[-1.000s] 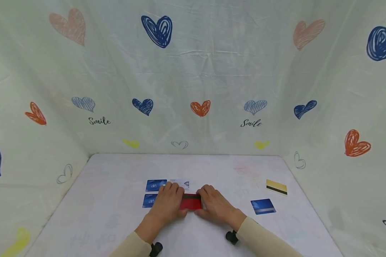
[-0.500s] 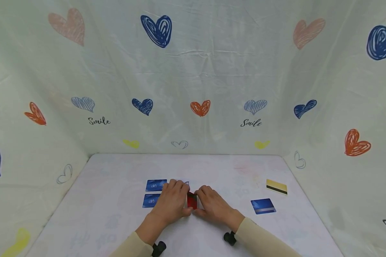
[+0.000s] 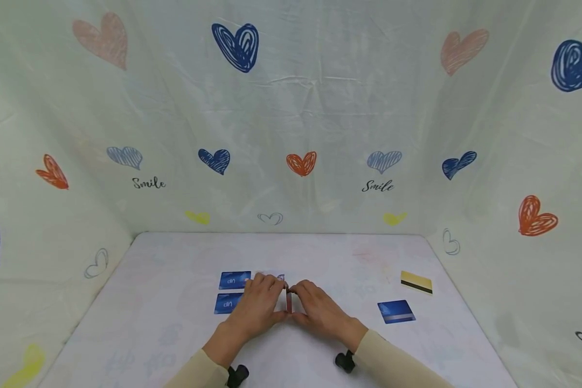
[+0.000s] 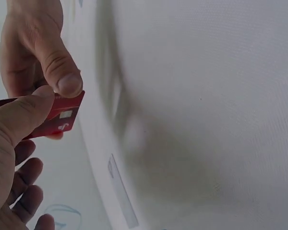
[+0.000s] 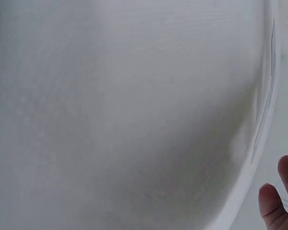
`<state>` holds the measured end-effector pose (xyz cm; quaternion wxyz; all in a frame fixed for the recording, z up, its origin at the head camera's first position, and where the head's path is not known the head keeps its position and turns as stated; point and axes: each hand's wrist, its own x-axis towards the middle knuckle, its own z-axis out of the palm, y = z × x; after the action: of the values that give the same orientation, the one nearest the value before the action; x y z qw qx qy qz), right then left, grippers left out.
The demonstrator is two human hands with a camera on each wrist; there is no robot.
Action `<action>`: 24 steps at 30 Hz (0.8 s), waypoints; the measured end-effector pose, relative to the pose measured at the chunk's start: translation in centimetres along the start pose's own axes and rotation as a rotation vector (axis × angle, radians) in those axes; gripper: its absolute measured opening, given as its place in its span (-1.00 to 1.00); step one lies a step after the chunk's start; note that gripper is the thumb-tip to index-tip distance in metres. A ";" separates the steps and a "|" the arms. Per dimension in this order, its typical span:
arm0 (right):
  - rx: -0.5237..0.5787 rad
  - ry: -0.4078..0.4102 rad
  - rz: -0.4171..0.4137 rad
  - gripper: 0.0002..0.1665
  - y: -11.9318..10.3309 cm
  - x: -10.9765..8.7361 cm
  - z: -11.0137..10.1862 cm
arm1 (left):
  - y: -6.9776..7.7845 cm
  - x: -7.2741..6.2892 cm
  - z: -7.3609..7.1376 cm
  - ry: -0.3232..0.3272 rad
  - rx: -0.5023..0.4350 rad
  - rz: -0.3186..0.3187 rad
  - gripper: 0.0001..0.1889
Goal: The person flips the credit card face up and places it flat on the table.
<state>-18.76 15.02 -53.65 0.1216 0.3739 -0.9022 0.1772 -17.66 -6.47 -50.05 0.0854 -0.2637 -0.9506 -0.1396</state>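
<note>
A red bank card (image 3: 289, 303) with a chip is held up between the two hands, almost edge-on in the head view. In the left wrist view the left thumb lies across the card's face (image 4: 47, 123), and the right thumb presses its far end. So the left hand (image 3: 257, 302) and the right hand (image 3: 322, 308) both pinch it, one from each side. Loosely bent lower left fingers hang beneath. The right wrist view catches only a sliver of red at its edge. Left of the left hand lie two blue cards (image 3: 235, 280), one behind the other; the nearer is partly covered.
A pale card (image 3: 281, 277) lies behind the left hand, mostly hidden. At the right of the white table (image 3: 184, 355) are a yellow card with a dark stripe (image 3: 416, 282) and a blue card (image 3: 396, 311). A heart-printed curtain (image 3: 320, 108) stands around the table.
The red card has turned from showing its broad striped face to nearly edge-on. The hands have drawn closer together, the left one shifting right. The cards on the table stay put.
</note>
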 end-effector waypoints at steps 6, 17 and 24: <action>0.034 -0.027 0.019 -0.36 -0.3 0.1 -0.1 | 0.1 0.0 0.1 -0.029 -0.036 -0.001 -0.36; -0.090 0.014 0.020 -0.33 -0.5 0.1 -0.2 | 0.5 -0.1 0.1 -0.005 -0.017 -0.014 -0.34; -0.151 -0.015 0.097 -0.20 -0.6 -0.1 -0.5 | 0.3 -0.2 0.4 -0.030 0.025 -0.119 -0.24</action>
<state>-18.20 14.89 -53.05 0.1342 0.3207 -0.9310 0.1115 -17.33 -6.21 -50.45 0.0661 -0.2075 -0.9675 -0.1286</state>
